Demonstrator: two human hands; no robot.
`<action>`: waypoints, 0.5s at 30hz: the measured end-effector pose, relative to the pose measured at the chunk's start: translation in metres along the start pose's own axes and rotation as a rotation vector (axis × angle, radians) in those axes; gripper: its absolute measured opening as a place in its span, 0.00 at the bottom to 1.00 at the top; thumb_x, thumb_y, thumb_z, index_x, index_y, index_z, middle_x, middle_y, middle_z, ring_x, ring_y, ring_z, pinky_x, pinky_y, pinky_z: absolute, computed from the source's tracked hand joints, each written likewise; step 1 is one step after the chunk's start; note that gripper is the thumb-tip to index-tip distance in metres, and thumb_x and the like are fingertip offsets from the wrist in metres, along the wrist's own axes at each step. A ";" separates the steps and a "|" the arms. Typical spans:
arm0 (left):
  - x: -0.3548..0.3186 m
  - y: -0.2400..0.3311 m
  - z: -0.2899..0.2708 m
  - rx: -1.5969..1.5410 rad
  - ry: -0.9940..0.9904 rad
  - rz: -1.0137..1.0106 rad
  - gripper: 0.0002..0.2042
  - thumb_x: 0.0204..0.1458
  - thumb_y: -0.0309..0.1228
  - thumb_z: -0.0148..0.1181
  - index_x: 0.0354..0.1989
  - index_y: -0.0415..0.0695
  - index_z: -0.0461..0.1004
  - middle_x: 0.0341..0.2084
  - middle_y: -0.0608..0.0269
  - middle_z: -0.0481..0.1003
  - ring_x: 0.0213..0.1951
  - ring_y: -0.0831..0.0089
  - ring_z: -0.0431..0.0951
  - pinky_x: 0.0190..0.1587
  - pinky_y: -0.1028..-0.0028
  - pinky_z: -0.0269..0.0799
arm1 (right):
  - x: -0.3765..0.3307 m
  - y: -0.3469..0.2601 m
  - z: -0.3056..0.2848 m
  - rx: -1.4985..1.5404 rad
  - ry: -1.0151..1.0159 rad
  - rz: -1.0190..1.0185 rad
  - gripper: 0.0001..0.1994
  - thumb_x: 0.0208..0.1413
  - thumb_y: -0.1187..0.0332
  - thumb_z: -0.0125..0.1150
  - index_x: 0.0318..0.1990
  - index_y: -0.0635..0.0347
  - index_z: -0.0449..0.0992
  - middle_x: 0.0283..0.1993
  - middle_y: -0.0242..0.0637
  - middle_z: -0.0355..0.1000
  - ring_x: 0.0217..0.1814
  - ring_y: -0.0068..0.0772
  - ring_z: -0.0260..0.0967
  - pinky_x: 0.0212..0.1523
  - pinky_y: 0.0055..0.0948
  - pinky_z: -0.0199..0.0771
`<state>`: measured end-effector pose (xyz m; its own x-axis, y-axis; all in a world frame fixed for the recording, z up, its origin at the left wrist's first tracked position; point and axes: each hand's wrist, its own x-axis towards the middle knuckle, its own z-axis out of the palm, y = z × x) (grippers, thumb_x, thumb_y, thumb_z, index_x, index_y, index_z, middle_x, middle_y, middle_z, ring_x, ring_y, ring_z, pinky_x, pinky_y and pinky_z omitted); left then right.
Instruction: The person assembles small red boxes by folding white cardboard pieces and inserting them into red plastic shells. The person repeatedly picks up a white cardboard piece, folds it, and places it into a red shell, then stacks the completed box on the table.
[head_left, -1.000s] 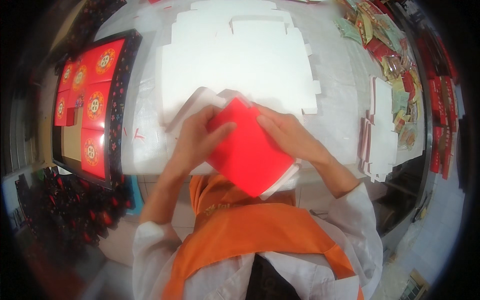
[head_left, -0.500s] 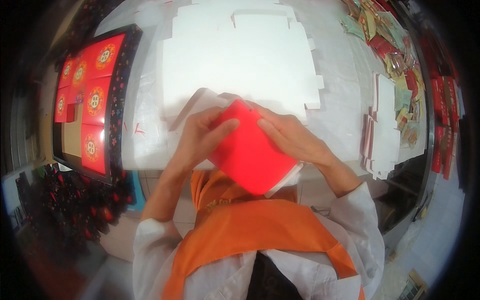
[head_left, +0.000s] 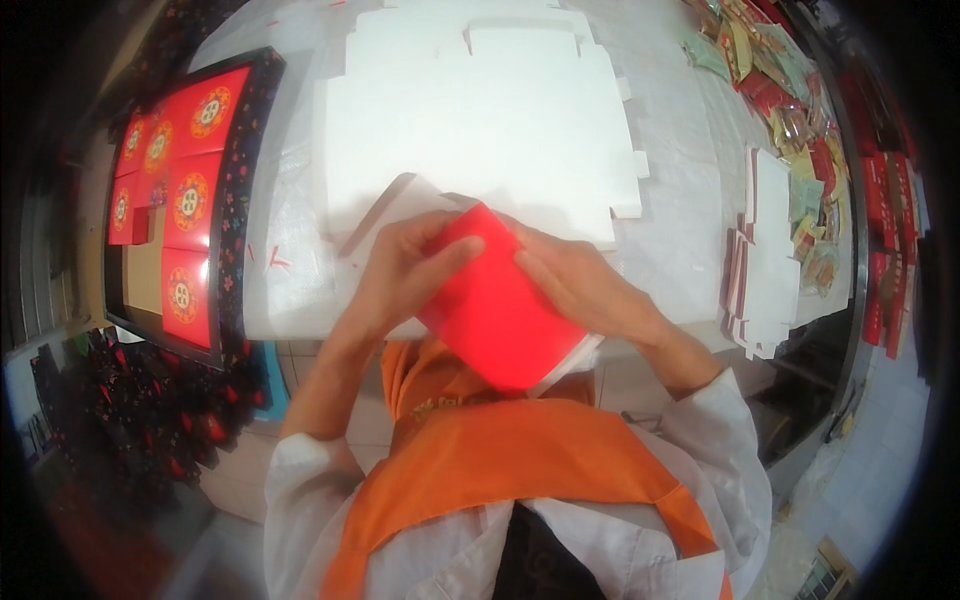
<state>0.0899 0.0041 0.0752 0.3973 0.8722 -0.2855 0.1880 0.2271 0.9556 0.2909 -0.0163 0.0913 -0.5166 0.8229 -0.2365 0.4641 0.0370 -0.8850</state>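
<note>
A red cardboard piece [head_left: 505, 310] with white flaps showing at its lower right edge is held between my two hands, above the near edge of the table. My left hand [head_left: 425, 260] grips its upper left side, thumb lying on the red face. On the upper right side is my right hand [head_left: 575, 275], its thumb pressed along the edge and its other fingers behind. What those fingers do underneath is hidden. Just beyond the hands lies a stack of flat white die-cut cardboard blanks [head_left: 470, 120], with one loose white flap [head_left: 385, 205] sticking up beside my left hand.
A dark floral-edged tray [head_left: 232, 240] at left holds several red boxes [head_left: 190, 200] with round gold emblems. More white blanks [head_left: 765, 250] stand at the right, beside a heap of small wrapped packets [head_left: 790, 110]. Red scraps [head_left: 279, 260] lie on the white table cover [head_left: 285, 205].
The red cardboard has tilted slightly between my hands, and its top corner has shifted a little to the right. My right hand's fingers have moved slightly along its edge.
</note>
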 end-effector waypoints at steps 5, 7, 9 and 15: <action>0.003 0.003 -0.004 0.084 0.003 -0.002 0.11 0.49 0.33 0.56 0.33 0.36 0.74 0.23 0.67 0.73 0.27 0.82 0.70 0.29 0.82 0.66 | 0.001 -0.003 -0.008 0.006 -0.048 0.069 0.22 0.60 0.61 0.35 0.60 0.61 0.52 0.55 0.53 0.60 0.55 0.50 0.60 0.55 0.33 0.59; 0.003 0.004 -0.009 0.104 0.041 -0.028 0.09 0.49 0.32 0.57 0.33 0.39 0.74 0.24 0.70 0.73 0.28 0.85 0.70 0.31 0.84 0.66 | 0.000 -0.002 -0.013 0.162 0.024 0.068 0.23 0.58 0.64 0.38 0.60 0.61 0.52 0.57 0.50 0.59 0.58 0.45 0.57 0.57 0.31 0.56; 0.004 0.011 -0.013 0.061 0.080 -0.052 0.08 0.49 0.31 0.58 0.33 0.39 0.75 0.23 0.70 0.73 0.27 0.85 0.70 0.30 0.84 0.66 | -0.002 0.000 -0.016 0.178 0.009 0.023 0.24 0.57 0.65 0.40 0.61 0.62 0.51 0.60 0.47 0.56 0.61 0.41 0.54 0.59 0.30 0.54; 0.014 0.021 -0.031 0.080 0.020 0.057 0.10 0.49 0.34 0.58 0.31 0.39 0.75 0.22 0.66 0.75 0.25 0.81 0.73 0.28 0.83 0.68 | -0.012 0.000 -0.022 0.151 -0.076 -0.038 0.31 0.54 0.62 0.48 0.63 0.60 0.45 0.65 0.45 0.47 0.65 0.40 0.48 0.61 0.32 0.49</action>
<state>0.0711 0.0348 0.0934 0.3916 0.8913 -0.2287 0.2368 0.1426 0.9610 0.3129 -0.0142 0.1033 -0.5875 0.7769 -0.2264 0.3325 -0.0233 -0.9428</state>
